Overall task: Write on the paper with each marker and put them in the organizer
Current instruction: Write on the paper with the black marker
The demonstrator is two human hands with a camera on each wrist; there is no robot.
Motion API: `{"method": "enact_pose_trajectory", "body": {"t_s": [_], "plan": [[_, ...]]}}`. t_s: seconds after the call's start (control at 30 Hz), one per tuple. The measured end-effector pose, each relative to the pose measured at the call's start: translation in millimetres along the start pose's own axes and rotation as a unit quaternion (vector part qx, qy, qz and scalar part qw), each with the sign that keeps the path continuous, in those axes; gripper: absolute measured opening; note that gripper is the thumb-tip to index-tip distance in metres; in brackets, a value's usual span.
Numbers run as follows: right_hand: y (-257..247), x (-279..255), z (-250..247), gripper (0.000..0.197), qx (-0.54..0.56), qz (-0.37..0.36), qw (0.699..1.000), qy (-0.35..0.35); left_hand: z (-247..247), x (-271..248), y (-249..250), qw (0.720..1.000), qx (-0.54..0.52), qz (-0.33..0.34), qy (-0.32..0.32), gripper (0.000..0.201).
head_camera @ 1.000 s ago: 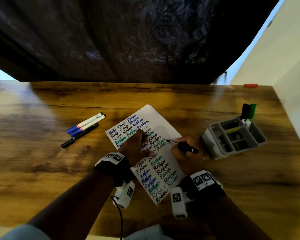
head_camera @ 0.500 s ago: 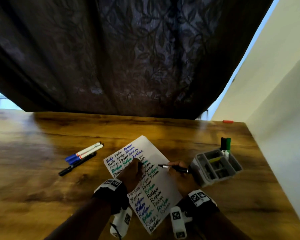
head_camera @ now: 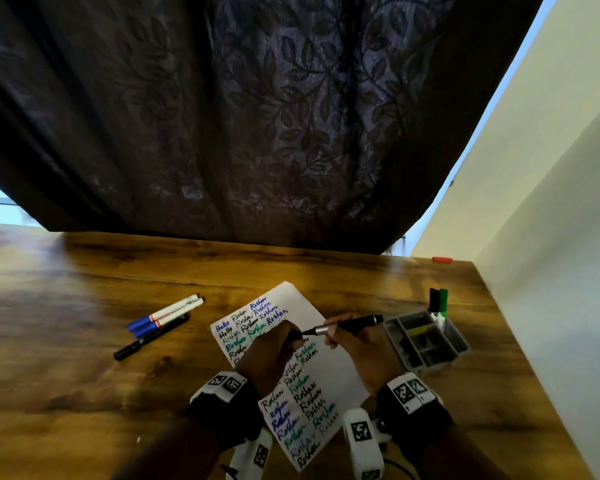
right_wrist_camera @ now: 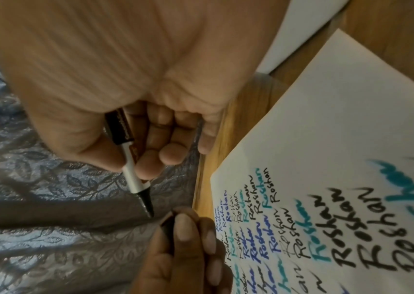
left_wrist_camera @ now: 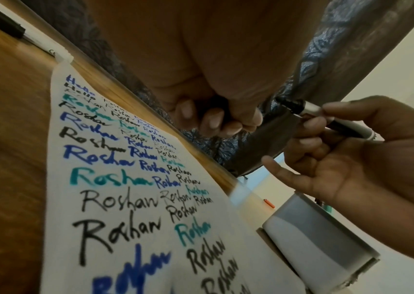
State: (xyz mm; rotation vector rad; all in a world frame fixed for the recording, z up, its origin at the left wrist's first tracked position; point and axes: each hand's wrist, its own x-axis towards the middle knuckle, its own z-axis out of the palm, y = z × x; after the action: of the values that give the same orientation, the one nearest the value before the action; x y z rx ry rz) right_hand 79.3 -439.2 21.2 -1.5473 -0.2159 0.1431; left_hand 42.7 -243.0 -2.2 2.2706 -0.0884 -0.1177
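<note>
cap lined up with the pen tip

wooden table (head_camera: 66,358) under a dark leaf-patterned curtain (head_camera: 257,116) is what the paper (head_camera: 329,372) lies on. a black pen (head_camera: 347,325) is pinched in the curled fingers of the right hand (head_camera: 368,348), raised off the sheet with its tip aimed at the left hand (head_camera: 271,351). that hand is closed round a dark cap (right_wrist_camera: 168,220) (its mouth faces the tip), seemingly for recapping. two markers already stand in the organizer (head_camera: 426,341); three more (head_camera: 160,323) are left lying on the table, well to the left.

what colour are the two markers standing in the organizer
One black, one green, clearest in the head view.
</note>
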Motion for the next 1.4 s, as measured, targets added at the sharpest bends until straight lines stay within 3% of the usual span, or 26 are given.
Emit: {"method": "enact_pose_trajectory", "body": {"t_s": [0.17, 0.37, 0.5, 0.63, 0.73, 0.87, 0.9, 0.97, 1.07, 1.13, 1.2, 1.3, 1.4], "plan": [[-2.8, -7.3, 1.8, 0.007, -0.031, -0.002, 1.000, -0.002, 2.8, -4.1, 8.7, 1.000, -0.003, 0.021, -0.008, 0.006], [-8.6, -16.9, -3.2, 0.008, -0.105, 0.019, 0.993, -0.054, 8.8, -9.9, 23.9, 0.999, -0.004, 0.031, -0.034, 0.010], [-9.0, -16.9, -8.6, 0.025, -0.169, 0.034, 0.983, -0.065, 7.7, -13.6, 30.3, 0.998, 0.001, 0.014, -0.055, 0.014], [-23.1, -16.2, -12.6, 0.023, -0.216, 0.014, 0.975, -0.057, 11.6, -15.2, 45.1, 0.998, 0.028, 0.022, -0.059, 0.014], [-36.4, -18.6, -15.0, 0.018, -0.208, 0.014, 0.977, -0.054, 19.9, -17.3, 65.2, 0.994, -0.099, 0.043, -0.014, 0.018], [-42.1, -21.4, -24.5, 0.020, -0.190, -0.005, 0.981, -0.039, 30.8, -12.9, 81.9, 0.969, -0.248, 0.010, 0.013, 0.035], [-43.9, -21.7, -27.3, 0.017, -0.185, -0.007, 0.982, -0.030, 31.9, -9.7, 83.3, 0.969, -0.246, 0.014, 0.025, 0.036], [-47.8, -23.5, -32.4, 0.012, -0.174, -0.014, 0.984, -0.023, 26.8, -7.5, 88.7, 0.983, -0.180, 0.038, -0.012, 0.033], [-50.0, -22.6, -44.5, 0.020, -0.177, -0.014, 0.984, -0.025, 18.5, 1.8, 88.5, 0.996, 0.015, 0.046, -0.074, 0.029], [-49.2, -23.0, -55.0, 0.024, -0.160, -0.004, 0.986, -0.044, 17.1, 2.1, 90.7, 0.996, -0.009, 0.059, -0.070, 0.024], [-50.6, -24.8, -60.5, 0.024, -0.148, 0.013, 0.988, -0.052, 17.3, 1.2, 91.0, 0.997, -0.048, 0.064, -0.019, 0.017], [-56.1, -30.1, -80.4, 0.011, -0.022, 0.051, 0.998, 0.009, 22.5, 2.0, 96.8, 0.995, -0.044, 0.083, 0.026, 0.019], [-57.4, -34.0, -115.8, 0.018, -0.095, 0.010, 0.994, 0.062, 29.2, 7.7, 104.5, 0.993, -0.052, 0.090, 0.050, 0.021]]}}
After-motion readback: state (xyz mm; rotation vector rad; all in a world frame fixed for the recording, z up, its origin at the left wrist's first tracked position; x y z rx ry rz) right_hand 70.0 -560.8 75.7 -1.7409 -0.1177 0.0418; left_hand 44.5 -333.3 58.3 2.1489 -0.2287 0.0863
